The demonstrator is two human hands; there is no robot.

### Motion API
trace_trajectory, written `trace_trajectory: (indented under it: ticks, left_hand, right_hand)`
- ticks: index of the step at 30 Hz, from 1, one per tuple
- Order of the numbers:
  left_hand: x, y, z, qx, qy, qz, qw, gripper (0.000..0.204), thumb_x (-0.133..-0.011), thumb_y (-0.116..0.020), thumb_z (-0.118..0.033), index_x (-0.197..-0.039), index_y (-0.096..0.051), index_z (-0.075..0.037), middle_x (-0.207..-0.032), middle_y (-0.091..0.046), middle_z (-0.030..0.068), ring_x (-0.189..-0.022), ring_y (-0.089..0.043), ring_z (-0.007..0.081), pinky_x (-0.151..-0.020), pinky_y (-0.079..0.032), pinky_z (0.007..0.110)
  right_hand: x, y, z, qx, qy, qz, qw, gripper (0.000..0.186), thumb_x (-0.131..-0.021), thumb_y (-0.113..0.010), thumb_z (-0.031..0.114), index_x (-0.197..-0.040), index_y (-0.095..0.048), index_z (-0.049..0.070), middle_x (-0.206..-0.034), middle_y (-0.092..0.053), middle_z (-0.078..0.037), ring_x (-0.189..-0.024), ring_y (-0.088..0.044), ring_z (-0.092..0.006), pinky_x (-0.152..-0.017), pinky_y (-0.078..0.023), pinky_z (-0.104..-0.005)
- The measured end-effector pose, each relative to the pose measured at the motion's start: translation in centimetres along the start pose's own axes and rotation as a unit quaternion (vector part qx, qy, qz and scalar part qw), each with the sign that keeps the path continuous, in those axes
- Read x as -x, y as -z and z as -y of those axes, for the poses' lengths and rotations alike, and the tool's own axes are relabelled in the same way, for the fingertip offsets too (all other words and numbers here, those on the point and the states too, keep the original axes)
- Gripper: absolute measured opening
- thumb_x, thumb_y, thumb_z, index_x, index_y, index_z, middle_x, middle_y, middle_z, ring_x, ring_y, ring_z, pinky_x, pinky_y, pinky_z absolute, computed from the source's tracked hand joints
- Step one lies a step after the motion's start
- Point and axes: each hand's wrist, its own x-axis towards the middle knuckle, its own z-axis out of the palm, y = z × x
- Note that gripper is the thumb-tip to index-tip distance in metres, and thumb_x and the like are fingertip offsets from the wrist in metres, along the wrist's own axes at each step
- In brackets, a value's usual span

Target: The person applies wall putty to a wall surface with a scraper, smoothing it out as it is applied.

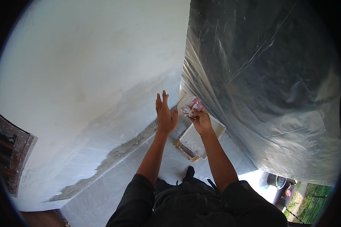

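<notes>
Plaster-caked trowel [188, 105] gripped in the right hand [201, 119], blade angled up-left toward the white wall [83, 75]; left hand [165, 113] open and empty beside it, above the tray [195, 142].

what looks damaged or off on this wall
The wall's base is ragged: a rough, bare grey-brown strip runs along the floor, unlike the smooth white above. The right hand's trowel is smeared with filler.

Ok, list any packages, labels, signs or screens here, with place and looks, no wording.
None clearly in view.
Nearest candidate: a crumpled white and pink sheet or pad smeared with filler, in the right hand's grip near the wall corner; whether it is packaging cannot be told.
</notes>
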Motion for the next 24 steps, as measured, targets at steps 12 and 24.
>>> trace_trajectory:
  ticks: [12,24]
  left_hand:
    - [18.6,-17.5,5.1,-0.043,0.277,0.245,0.928,0.073,-0.096,-0.061,-0.022,-0.156,-0.027,0.002,-0.166,-0.021,0.0311,-0.154,-0.012,0.0538,-0.127,-0.009,0.059]
    - [24.7,-23.5,16.8,-0.099,0.189,0.333,0.918,0.072,-0.097,-0.059,-0.018,-0.156,-0.024,0.004,-0.165,-0.022,0.0329,-0.153,-0.014,0.0559,-0.126,-0.011,0.061]
  right_hand:
    - [4.6,25.4,-6.9,0.218,-0.097,-0.196,0.951,0.038,-0.097,-0.059,0.000,-0.134,-0.065,-0.001,-0.123,-0.071,-0.008,-0.112,-0.067,-0.0190,-0.101,-0.050,-0.0343]
    - [6.3,27.8,-17.8,0.521,0.017,-0.207,0.828,0.029,-0.095,-0.061,-0.006,-0.120,-0.073,0.003,-0.115,-0.075,-0.016,-0.108,-0.071,-0.0284,-0.097,-0.053,-0.0369]
